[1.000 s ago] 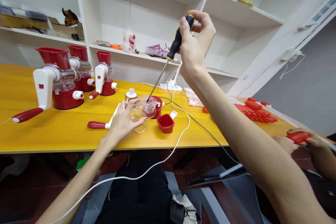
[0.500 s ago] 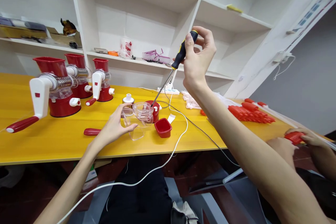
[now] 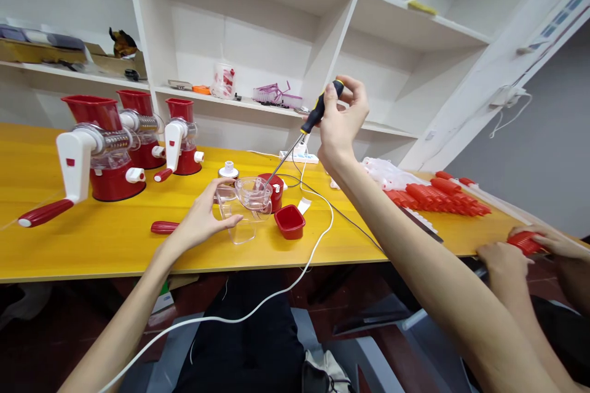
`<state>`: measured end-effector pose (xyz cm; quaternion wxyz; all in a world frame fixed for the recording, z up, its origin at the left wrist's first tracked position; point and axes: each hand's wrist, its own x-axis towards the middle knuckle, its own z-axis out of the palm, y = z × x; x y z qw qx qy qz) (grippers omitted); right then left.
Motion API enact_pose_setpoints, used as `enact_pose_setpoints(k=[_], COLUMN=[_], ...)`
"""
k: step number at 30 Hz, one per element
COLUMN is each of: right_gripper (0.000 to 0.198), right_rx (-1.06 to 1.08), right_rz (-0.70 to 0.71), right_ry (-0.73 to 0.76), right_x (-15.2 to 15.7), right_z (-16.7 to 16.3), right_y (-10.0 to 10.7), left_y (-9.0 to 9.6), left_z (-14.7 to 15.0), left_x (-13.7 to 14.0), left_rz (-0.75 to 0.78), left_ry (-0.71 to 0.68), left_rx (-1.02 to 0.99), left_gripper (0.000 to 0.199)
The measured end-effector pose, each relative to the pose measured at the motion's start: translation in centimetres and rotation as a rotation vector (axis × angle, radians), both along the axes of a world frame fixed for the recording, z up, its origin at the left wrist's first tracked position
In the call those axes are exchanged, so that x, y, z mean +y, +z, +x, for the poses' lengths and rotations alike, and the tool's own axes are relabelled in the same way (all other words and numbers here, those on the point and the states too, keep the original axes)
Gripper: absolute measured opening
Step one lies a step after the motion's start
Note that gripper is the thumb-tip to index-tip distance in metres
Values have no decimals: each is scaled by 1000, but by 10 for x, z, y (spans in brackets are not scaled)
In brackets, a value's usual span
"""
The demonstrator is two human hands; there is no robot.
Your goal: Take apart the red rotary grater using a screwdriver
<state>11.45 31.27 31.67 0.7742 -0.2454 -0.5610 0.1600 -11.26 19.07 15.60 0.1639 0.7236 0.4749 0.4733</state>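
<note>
My left hand (image 3: 203,212) grips a clear plastic grater housing (image 3: 244,230) by its left side, over the yellow table. Fingers of my right hand (image 3: 343,113) are closed round the black and yellow handle of a screwdriver (image 3: 316,113). Its long shaft slants down to the left, and the tip reaches the housing's round rim; whether it touches cannot be made out. Just behind the housing sits a red base (image 3: 276,193). A red square hopper (image 3: 290,223) lies to the right, and a red crank handle (image 3: 163,227) is left of my left hand.
Several assembled red and white rotary graters (image 3: 113,178) stand at the left. A white cable (image 3: 318,239) crosses the table and hangs over its edge. On the right are stacked red parts (image 3: 437,196), with a co-worker's hands (image 3: 507,258) holding another. White shelves (image 3: 249,98) rise behind.
My right hand has come down and slightly left with the screwdriver, whose handle now sits lower. My left hand keeps its hold on the housing. The whole view has shifted slightly.
</note>
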Motion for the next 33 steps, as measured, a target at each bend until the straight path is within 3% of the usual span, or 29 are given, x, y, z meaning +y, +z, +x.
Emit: enact_pose_setpoints(k=[7,13,16,20,25,33], right_gripper=[37,34,30,29,37,38], right_rx=[94,91,111,108,72,18], right_rz=[-105,-99,-81,-65,-54,-42], right_ry=[-26,22,48,71,122,67], right_x=[22,11,0,-10,-18,-24], right_z=[16,13,8,2,-3,2], right_y=[-10,-7,-6,-6,-3,1], left_y=[3,4,6,17,41,64], left_z=[0,-2,-4,-6,-1,-2], left_x=[-1,-3,-7,-12,-6,17], left_rz=[-6,2,99,123,-23,-179], left_ry=[23,21,63,155,259,21], left_rx=[17,43,154,252,355,303], left_gripper=[75,82,70,58,79,79])
